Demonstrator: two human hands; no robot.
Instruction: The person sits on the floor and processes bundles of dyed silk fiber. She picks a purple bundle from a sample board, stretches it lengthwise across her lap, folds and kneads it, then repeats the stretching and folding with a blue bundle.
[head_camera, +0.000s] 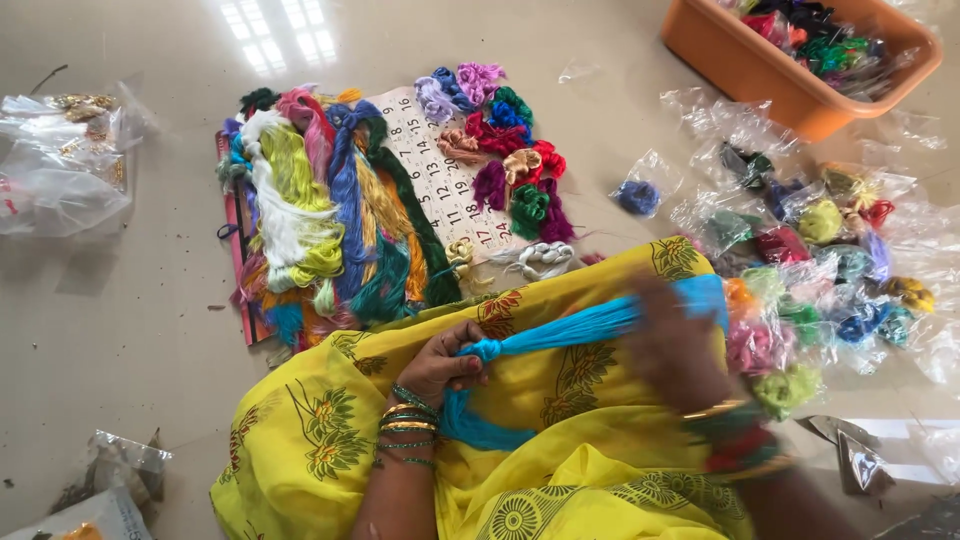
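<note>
A bundle of turquoise thread (570, 328) stretches across my lap, which is covered in yellow flowered cloth (590, 470). My left hand (440, 365), with green and gold bangles at the wrist, pinches the bundle near its knotted end, and a loose tail hangs below the fist. My right hand (672, 345) is blurred with motion and is closed around the other end of the thread.
Long skeins of many colours (325, 215) lie on a calendar sheet (440, 175) on the floor, with small coiled skeins (510, 150) beside them. Bagged thread bundles (820, 260) spread at the right. An orange tub (790, 60) sits far right; plastic bags (65, 155) lie far left.
</note>
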